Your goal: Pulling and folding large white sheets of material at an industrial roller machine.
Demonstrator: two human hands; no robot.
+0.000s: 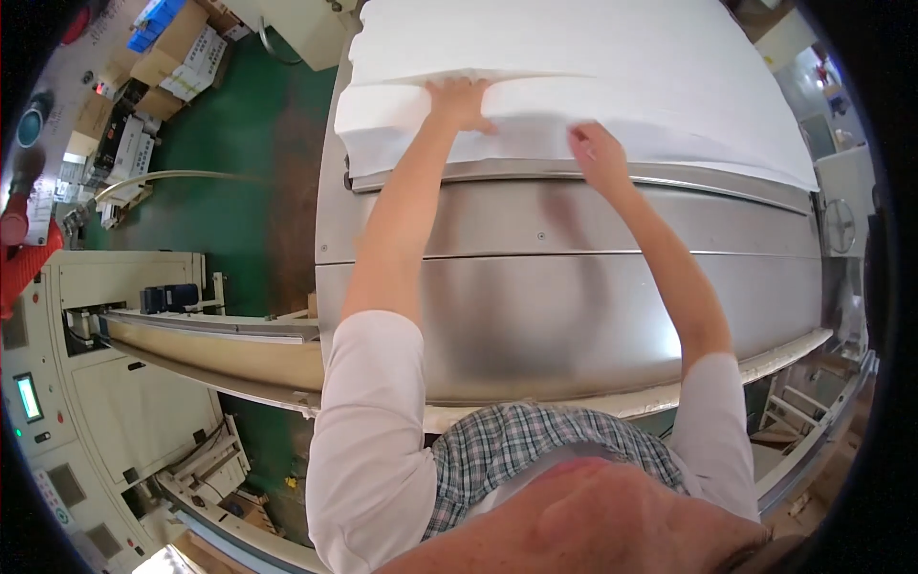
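A wide white sheet point(574, 57), cloth or paper, lies over the top of a metal machine and is raised in a fold along its near side. My left hand point(461, 103) presses on this fold with its fingers spread, near the left end. Further right, my right hand point(602, 158) is at the near part of the sheet, just above the metal bar. Its fingers are curled in and slightly blurred; whether anything is pinched in them is hidden. Below the sheet runs a long metal bar point(708, 180), with a smooth metal panel point(535, 316) in front.
A machine cabinet point(134, 411) with a small lit screen stands at left, joined to a long roller-like beam point(220, 359). Cardboard boxes point(172, 62) are stacked on the green floor point(225, 124) at the far left. A hose point(172, 175) arches there. A round wheel point(839, 227) sits at right.
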